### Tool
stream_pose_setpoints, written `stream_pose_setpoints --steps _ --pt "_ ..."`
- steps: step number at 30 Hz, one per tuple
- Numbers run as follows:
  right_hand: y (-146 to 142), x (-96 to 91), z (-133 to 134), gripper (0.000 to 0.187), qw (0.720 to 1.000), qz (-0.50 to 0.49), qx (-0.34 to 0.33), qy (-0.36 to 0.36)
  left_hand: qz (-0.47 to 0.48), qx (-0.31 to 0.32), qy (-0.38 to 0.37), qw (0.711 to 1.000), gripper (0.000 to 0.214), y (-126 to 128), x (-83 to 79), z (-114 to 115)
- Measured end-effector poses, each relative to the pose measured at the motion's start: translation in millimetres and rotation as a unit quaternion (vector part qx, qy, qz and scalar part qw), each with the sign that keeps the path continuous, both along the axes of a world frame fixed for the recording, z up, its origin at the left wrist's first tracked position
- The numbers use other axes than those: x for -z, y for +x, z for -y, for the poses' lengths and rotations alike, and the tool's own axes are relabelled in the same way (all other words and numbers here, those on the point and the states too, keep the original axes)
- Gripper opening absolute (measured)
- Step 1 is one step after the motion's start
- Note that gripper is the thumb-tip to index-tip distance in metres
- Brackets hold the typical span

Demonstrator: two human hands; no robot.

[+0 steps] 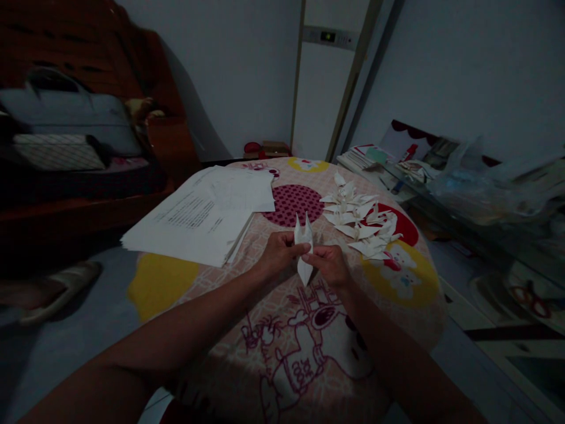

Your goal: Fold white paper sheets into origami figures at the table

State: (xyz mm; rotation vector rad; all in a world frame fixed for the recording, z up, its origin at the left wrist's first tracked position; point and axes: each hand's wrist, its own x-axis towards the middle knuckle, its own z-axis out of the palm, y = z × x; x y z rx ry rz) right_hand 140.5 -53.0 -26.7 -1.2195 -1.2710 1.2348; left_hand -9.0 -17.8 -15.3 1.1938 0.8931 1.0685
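Between my two hands is a partly folded white paper crane (304,272), with two narrow points sticking up and a wider point hanging down. My left hand (281,252) pinches its left side, the thumb lying across the paper. From the right, my right hand (330,265) grips the other side, thumb and fingers closed on it near the middle. Several finished white paper cranes (364,221) lie in a cluster on the table, beyond my right hand. A stack of white paper sheets (198,212), printed on top, rests to the left of my hands.
A patterned cloth covers the round table (282,318). At the right stands a glass-topped table (468,218) with papers and a plastic bag (481,176). A wooden bench (168,141) with bags is at the left. Someone's slippered foot (66,288) shows on the floor there.
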Motion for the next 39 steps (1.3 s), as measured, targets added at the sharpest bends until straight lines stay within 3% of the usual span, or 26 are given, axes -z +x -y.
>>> stream_pose_setpoints --steps 6,15,25,35,39 --pt "-0.9 5.7 -1.0 0.035 1.000 0.000 -0.006 0.003 0.043 -0.023 -0.042 0.998 0.031 4.8 -4.6 6.1" --pt "-6.5 3.7 2.8 0.049 0.990 0.117 0.045 0.067 0.037 -0.050 -0.045 0.997 0.032 9.5 -6.4 8.4" --pt "-7.7 5.9 2.5 0.039 1.000 0.022 0.013 0.000 0.073 -0.029 -0.055 0.995 0.038 2.6 -5.9 6.0" --pt "-7.5 4.5 5.1 0.044 0.989 0.122 0.060 0.059 0.035 -0.045 -0.037 0.998 0.039 5.6 -1.4 -2.9" --pt "-10.9 2.1 5.1 0.044 0.991 0.114 0.060 0.048 0.040 -0.042 -0.034 0.998 0.039 4.2 -1.5 -4.6"
